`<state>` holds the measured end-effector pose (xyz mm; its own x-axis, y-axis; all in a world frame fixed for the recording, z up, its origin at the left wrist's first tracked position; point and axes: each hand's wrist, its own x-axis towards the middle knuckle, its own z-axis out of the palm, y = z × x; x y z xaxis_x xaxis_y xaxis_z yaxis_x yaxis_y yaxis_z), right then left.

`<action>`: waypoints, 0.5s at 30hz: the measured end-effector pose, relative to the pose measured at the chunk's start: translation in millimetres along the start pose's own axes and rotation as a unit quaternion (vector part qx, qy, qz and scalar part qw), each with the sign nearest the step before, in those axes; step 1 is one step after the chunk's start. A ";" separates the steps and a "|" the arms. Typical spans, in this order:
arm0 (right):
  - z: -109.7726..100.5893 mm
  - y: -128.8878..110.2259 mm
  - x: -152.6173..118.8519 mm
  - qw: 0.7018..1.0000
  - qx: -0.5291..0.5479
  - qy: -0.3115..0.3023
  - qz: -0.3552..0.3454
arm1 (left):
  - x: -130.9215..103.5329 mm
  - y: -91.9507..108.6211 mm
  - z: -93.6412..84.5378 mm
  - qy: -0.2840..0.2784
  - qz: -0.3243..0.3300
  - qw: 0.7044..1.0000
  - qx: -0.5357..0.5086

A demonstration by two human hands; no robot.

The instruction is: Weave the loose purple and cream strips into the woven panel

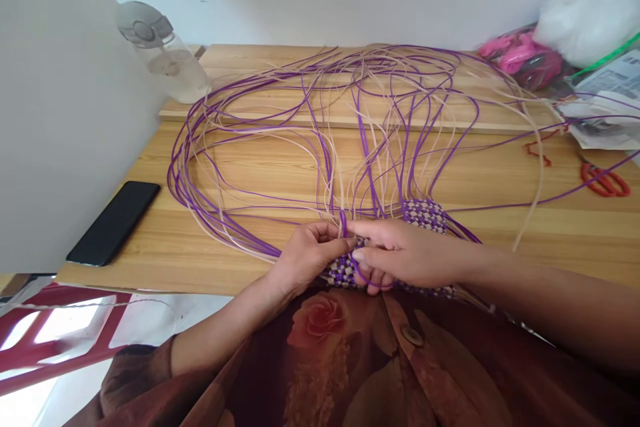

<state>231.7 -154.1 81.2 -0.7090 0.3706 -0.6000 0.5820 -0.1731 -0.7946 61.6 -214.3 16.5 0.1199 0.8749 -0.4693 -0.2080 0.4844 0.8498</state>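
Observation:
A woven piece in purple and beige (425,215) lies at the table's front edge, partly covered by my hands. Long purple and beige strands (367,133) fan out from it across the table. My left hand (313,250) pinches the weave and strands at its left part, thumb pressed on it. Beside it, my right hand (395,253) has its thumb and forefinger on the same spot, with a purple strand looping below the fingers. The fingertips of both hands nearly meet.
A black phone (115,222) lies at the left, with a clear bottle (173,63) behind it. Red-handled scissors (606,179), a red cord (540,147), pink bundles (523,57) and a white plastic bag (590,10) are at the right. A raised board (180,111) runs along the back.

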 end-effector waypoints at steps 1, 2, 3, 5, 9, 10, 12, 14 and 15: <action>-5.5 0.0 1.2 0.999 -0.024 0.020 -0.015 | 0.0 -0.4 0.3 0.005 0.004 1.000 0.005; -10.9 0.2 3.3 0.997 -0.045 0.051 -0.035 | -0.3 -0.6 0.5 0.008 0.007 1.000 0.008; -15.9 0.7 6.4 0.992 -0.063 0.090 -0.060 | -0.7 -0.4 0.8 0.008 0.008 1.000 0.010; -23.6 2.4 14.6 0.977 -0.089 0.156 -0.114 | -1.9 0.5 1.0 0.004 0.008 1.000 0.009; -31.9 2.3 32.4 0.977 -0.104 0.081 -0.169 | -2.8 1.6 0.1 -0.008 0.022 0.999 0.023; -33.8 0.5 36.0 0.978 -0.113 0.044 -0.167 | -2.6 1.3 -0.4 -0.009 0.030 0.999 0.033; -38.7 -4.5 41.0 0.971 -0.169 0.012 -0.171 | -1.8 0.1 -1.4 -0.008 0.040 0.998 0.047; -45.3 -8.8 42.8 0.948 -0.255 0.038 -0.187 | -1.2 -1.2 -2.3 -0.009 0.039 0.998 0.049; -49.2 -9.7 42.4 0.934 -0.294 0.056 -0.194 | -1.1 -1.7 -2.6 -0.012 0.036 0.998 0.046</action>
<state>215.6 -91.8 68.1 -0.8849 0.4005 -0.2379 0.4316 0.5126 -0.7423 59.3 -216.0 14.9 0.1308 0.9064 -0.4018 -0.1275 0.4172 0.8998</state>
